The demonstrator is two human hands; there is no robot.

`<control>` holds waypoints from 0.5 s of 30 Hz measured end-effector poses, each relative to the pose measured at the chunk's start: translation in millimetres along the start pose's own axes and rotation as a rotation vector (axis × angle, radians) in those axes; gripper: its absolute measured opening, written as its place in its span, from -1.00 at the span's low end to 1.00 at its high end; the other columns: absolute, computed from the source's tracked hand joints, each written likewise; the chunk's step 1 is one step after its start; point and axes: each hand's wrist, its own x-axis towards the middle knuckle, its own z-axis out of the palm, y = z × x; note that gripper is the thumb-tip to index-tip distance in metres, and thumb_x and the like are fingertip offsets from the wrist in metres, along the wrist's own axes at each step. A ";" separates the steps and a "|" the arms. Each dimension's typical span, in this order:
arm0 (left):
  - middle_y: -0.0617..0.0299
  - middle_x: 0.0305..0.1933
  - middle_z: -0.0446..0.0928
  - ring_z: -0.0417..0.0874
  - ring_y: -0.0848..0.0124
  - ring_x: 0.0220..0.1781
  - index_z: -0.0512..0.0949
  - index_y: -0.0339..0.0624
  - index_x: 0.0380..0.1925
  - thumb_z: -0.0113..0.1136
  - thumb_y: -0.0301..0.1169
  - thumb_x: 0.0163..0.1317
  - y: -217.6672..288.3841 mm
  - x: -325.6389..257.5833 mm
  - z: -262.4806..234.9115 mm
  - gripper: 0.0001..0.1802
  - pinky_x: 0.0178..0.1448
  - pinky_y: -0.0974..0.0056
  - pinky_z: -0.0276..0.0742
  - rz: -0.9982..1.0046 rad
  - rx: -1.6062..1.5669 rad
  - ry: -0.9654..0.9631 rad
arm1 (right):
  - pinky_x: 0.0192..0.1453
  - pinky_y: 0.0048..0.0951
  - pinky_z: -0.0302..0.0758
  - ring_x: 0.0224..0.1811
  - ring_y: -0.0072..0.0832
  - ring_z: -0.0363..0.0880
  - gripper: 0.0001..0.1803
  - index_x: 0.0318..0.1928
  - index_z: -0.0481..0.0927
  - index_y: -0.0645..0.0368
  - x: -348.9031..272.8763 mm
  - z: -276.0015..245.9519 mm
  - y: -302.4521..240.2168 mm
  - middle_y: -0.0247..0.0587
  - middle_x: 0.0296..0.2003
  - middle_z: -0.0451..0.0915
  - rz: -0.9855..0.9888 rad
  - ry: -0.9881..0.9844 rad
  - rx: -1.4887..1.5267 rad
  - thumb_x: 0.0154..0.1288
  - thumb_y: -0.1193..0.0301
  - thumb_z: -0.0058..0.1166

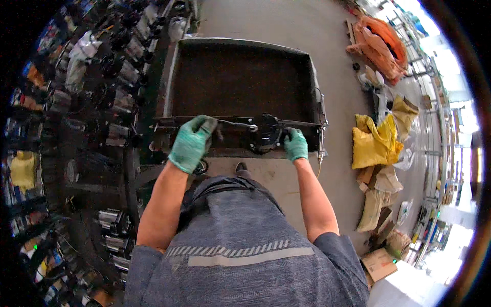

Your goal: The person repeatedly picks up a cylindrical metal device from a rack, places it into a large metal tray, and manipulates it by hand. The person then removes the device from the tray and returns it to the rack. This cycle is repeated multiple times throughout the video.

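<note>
Seen from above, a person in a grey shirt with a pale reflective stripe leans over a long black metal assembly [245, 128] and holds it with both gloved hands. The left hand [192, 143], in a green glove, is curled over the assembly's left part, fingers wrapped across the flat bar. The right hand [295, 145], gloved the same, is closed on the bar just right of a round black motor-like housing [266, 134] that sits near the middle of the assembly. A thin metal rod [236, 123] runs along the bar between the two hands. The assembly lies crosswise over the near edge of a large dark open bin [240, 82], which stands on the grey concrete floor [276, 23]. To the person's left, racks [97, 92] are packed with dark metal parts. To the right, well apart from the bin, yellow sacks [376, 143], crumpled cardboard [378, 199] and an orange bundle [381, 43] lie on the floor.
</note>
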 end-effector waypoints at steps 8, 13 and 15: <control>0.29 -0.38 0.65 0.61 0.53 -0.48 0.65 -0.14 -0.21 0.17 -0.21 0.51 -48.0 -25.1 -121.7 -0.76 -0.45 0.38 0.48 -0.183 -0.025 0.483 | 0.21 -0.19 0.56 0.12 0.03 0.60 -0.66 -0.01 0.68 0.21 9.1 -31.4 -126.2 0.06 0.10 0.59 -0.326 -0.162 0.445 0.16 0.56 0.13; 0.05 -0.24 0.72 0.70 0.26 -0.26 0.68 -0.26 -0.09 0.21 -0.26 0.43 -109.3 -9.8 -154.1 -0.72 -0.13 0.15 0.58 -0.082 0.348 0.470 | 0.28 -0.09 0.51 0.16 0.07 0.56 -0.70 -0.08 0.71 0.23 4.0 -6.5 -175.3 0.11 0.11 0.60 -0.343 -0.087 0.256 0.16 0.42 0.24; -0.15 -0.09 0.70 0.72 -0.04 -0.07 0.69 -0.20 -0.10 0.24 -0.18 0.40 -145.3 -4.5 -180.3 -0.69 0.00 0.00 0.59 0.080 0.720 0.505 | 0.27 -0.11 0.51 0.16 0.07 0.56 -0.70 -0.06 0.68 0.24 5.8 -2.2 -174.3 0.13 0.10 0.59 -0.310 -0.124 0.258 0.15 0.46 0.21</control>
